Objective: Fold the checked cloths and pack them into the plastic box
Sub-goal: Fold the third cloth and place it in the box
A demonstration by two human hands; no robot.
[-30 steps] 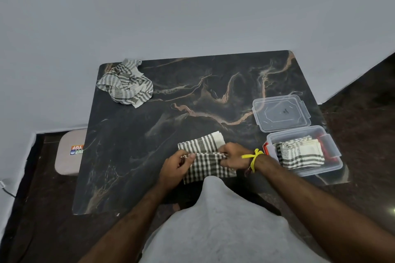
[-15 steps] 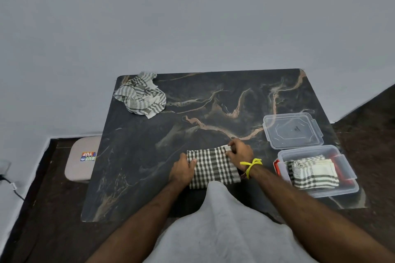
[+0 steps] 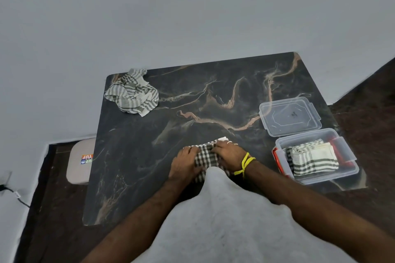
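- My left hand (image 3: 185, 164) and right hand (image 3: 229, 154) press flat on the small folded black-and-white checked cloth (image 3: 207, 157).
- Clear plastic box (image 3: 346, 174) lies beyond my right hand.

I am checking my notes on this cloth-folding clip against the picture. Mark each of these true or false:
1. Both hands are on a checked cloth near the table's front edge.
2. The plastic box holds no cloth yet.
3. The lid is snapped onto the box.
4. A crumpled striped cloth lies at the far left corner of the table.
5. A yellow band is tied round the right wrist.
1. True: the left hand and right hand are both on the checked cloth.
2. False: the plastic box already holds a folded cloth.
3. False: the lid lies on the table just behind the open box.
4. True: the crumpled cloth lies there.
5. True: the yellow band is on that wrist.
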